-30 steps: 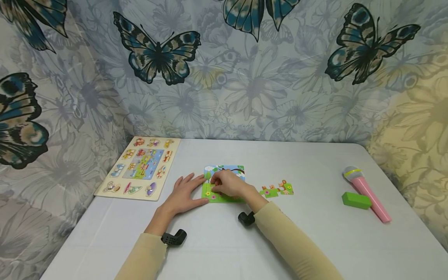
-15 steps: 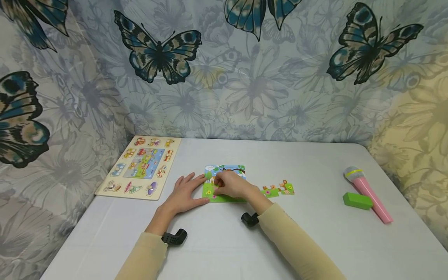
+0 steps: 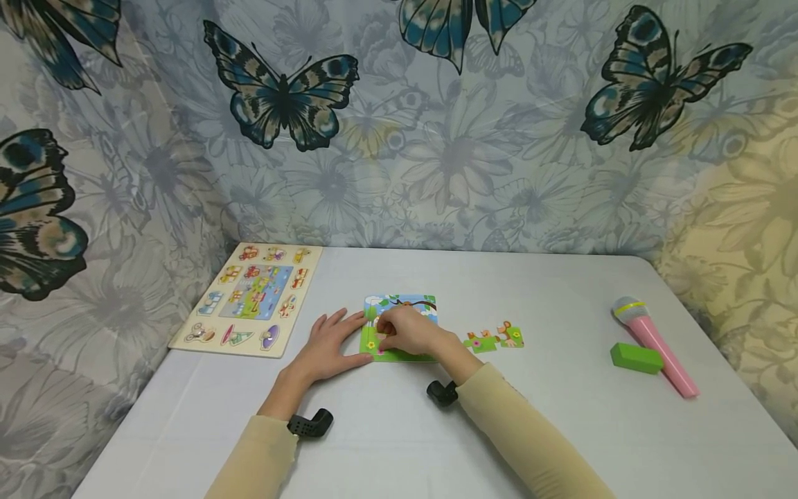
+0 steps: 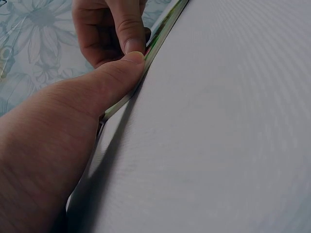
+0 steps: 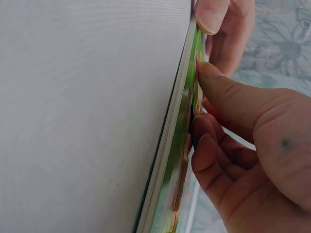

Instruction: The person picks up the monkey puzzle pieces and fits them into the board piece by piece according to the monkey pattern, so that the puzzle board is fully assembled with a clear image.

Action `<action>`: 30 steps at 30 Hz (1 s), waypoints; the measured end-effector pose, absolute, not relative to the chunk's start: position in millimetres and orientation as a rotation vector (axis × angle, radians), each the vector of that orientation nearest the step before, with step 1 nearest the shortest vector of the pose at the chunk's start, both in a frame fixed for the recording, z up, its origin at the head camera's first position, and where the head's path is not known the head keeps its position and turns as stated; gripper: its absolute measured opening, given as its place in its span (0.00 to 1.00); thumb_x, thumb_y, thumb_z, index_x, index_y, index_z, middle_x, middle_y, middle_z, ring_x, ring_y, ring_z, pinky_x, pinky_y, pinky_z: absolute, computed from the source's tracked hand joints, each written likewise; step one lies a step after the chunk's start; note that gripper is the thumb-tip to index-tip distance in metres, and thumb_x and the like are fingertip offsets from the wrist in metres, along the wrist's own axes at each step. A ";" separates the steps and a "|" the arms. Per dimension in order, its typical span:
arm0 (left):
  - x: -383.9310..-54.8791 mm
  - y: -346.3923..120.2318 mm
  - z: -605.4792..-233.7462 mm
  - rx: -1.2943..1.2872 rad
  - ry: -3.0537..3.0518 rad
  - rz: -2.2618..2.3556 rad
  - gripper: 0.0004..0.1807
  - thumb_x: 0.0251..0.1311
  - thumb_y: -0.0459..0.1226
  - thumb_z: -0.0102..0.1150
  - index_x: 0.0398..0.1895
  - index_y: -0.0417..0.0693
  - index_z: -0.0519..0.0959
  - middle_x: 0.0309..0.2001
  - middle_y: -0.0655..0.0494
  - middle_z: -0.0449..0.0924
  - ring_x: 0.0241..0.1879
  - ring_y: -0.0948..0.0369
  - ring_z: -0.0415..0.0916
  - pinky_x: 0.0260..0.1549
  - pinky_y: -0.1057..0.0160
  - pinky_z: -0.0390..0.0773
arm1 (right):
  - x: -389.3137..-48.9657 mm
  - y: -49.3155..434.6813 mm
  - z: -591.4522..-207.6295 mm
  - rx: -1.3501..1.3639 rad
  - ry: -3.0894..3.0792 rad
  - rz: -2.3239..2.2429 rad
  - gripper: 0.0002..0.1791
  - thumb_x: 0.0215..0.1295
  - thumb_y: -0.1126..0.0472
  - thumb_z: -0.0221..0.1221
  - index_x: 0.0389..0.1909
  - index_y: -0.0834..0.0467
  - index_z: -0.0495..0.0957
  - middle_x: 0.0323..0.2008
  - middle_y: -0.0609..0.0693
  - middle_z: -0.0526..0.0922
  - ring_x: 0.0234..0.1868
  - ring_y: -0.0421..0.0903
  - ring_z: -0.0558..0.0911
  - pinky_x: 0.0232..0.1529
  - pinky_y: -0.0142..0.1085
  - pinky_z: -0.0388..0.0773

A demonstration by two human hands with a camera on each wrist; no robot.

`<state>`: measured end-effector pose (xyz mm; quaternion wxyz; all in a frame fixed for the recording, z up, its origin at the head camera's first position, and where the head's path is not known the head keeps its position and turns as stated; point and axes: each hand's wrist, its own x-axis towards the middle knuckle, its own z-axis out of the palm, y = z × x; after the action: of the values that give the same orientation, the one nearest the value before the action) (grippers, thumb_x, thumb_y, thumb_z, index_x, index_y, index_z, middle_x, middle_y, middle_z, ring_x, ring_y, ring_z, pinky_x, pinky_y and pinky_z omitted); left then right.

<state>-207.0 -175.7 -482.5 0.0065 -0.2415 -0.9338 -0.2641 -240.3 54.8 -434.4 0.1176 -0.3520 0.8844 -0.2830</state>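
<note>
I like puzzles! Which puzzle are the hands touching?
The small green-and-blue jigsaw puzzle mid-table, under both hands. The wooden peg puzzle lies untouched at the far left.

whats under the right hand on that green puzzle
The right hand rests on the jigsaw board, fingers curled against a piece. Green grass, flowers and sky show around it. The piece itself and the picture's middle are covered.

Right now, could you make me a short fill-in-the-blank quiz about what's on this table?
1. The right hand presses a piece into the small ____ puzzle.
2. The left hand rests against the puzzle's ____ edge.
3. The green block lies beside a ____ toy microphone.
4. Two loose pieces lie to the puzzle's ____.

Missing words: green; left; pink; right
</note>
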 end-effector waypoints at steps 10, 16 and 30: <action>-206.6 -176.0 -481.1 -0.754 -2.915 -0.829 0.43 0.59 0.62 0.64 0.74 0.52 0.69 0.75 0.57 0.64 0.77 0.48 0.47 0.71 0.37 0.39 | -241.9 52.2 -437.4 -1.061 2.570 -0.870 0.10 0.62 0.62 0.71 0.41 0.61 0.82 0.32 0.44 0.80 0.34 0.39 0.78 0.38 0.33 0.77; -206.4 -175.5 -480.8 -0.755 -2.912 -0.839 0.43 0.59 0.61 0.65 0.74 0.52 0.69 0.75 0.57 0.64 0.77 0.48 0.48 0.71 0.37 0.39 | -245.0 57.3 -438.3 -1.040 2.517 -0.947 0.11 0.62 0.63 0.71 0.43 0.61 0.83 0.34 0.44 0.82 0.36 0.38 0.79 0.40 0.33 0.78; -207.9 -175.6 -482.3 -0.762 -2.914 -0.832 0.43 0.59 0.60 0.65 0.74 0.51 0.69 0.75 0.55 0.64 0.77 0.47 0.48 0.71 0.37 0.39 | -254.5 87.3 -435.4 -0.959 2.538 -0.958 0.12 0.64 0.63 0.69 0.46 0.62 0.82 0.38 0.46 0.81 0.37 0.40 0.78 0.42 0.33 0.78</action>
<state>-207.9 -175.6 -482.3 0.0086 -0.2438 -0.9325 -0.2664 -254.5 87.3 -435.4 0.1317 -0.3303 0.8744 -0.3300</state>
